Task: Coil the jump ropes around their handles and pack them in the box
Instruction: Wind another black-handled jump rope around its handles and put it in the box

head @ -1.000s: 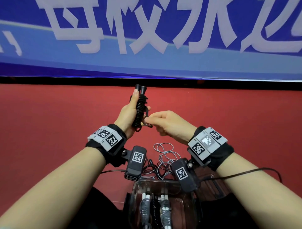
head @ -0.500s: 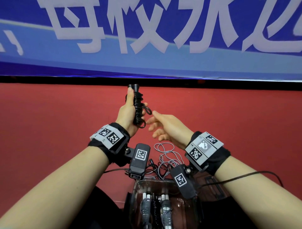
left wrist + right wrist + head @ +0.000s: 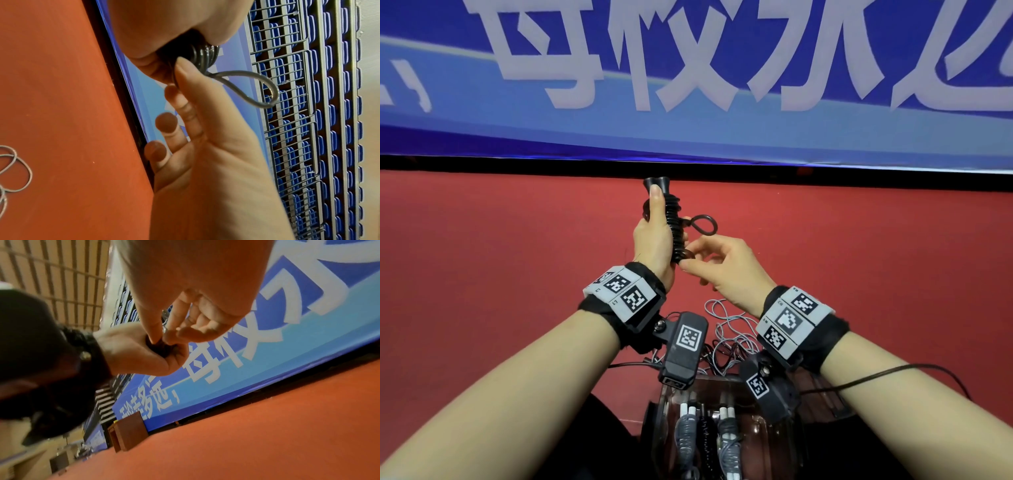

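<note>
My left hand (image 3: 654, 236) grips a pair of black handles upright, with the black jump rope (image 3: 675, 222) coiled tightly round them. A small loop (image 3: 703, 224) of that rope sticks out to the right. Thumb and forefinger of my right hand (image 3: 726, 270) pinch the rope at the coil's lower end. The left wrist view shows the coil (image 3: 203, 53) under my left palm and the loop (image 3: 257, 91) beyond the right fingers (image 3: 193, 100). Near my body stands a clear box (image 3: 767, 431) holding coiled ropes with white handles (image 3: 688, 435).
A loose grey rope (image 3: 729, 329) lies tangled on the red surface (image 3: 517, 274) just beyond the box. A blue banner (image 3: 688, 137) with white characters closes off the far edge. A small brown box (image 3: 129, 433) stands at the banner's foot. A black cable (image 3: 893, 373) runs from my right wrist.
My right hand let go of the loop, opened beside the coil, then came back and now pinches the coil's lower end. The loop has sprung out to the right.
</note>
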The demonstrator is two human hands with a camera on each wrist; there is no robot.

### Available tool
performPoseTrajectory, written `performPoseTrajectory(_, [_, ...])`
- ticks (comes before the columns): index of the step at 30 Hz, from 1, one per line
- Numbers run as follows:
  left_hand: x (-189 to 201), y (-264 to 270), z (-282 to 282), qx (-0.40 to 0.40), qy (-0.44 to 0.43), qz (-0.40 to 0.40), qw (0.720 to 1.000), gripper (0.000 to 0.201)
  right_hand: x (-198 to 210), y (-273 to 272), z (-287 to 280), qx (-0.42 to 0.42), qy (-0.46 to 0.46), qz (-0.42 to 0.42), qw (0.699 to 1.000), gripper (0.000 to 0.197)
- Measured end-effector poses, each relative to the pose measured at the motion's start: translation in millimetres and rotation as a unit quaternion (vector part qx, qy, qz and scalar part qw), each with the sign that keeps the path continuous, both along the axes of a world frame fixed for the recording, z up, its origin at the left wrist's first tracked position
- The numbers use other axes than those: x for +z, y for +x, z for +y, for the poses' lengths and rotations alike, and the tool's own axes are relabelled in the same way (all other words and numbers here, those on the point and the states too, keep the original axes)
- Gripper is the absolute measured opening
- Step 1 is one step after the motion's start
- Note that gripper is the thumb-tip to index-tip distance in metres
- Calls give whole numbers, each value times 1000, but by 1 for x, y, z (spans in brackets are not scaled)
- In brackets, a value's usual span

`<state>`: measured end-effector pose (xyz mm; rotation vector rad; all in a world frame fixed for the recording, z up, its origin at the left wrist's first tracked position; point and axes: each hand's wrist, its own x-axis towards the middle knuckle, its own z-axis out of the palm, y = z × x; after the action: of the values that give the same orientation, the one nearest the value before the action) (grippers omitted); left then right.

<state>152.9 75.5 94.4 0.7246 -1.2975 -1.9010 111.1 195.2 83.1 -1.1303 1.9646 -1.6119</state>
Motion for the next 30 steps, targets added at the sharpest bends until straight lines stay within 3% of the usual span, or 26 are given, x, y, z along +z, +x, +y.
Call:
performPoseTrajectory(9, [-4, 0, -2, -40, 20, -18, 999, 53, -2, -2, 2, 6, 3, 84, 996, 13])
performPoseTrajectory(14, [0, 2, -5, -114, 94, -27, 989, 54, 4, -12, 4, 32, 9, 42, 999, 12])
performPoseTrajectory(20, [5, 3, 0, -86, 117, -43, 988, 54, 1, -16, 7, 23, 33, 68, 997, 3])
performPoseTrajectory(26, [-2, 1, 1, -48, 113, -46, 991, 49, 2, -9, 5, 12, 40, 122, 992, 17])
performPoseTrajectory(30, [-10, -3, 4, -46, 63, -69, 995, 51, 1, -11, 5, 10, 78, 176, 981, 19])
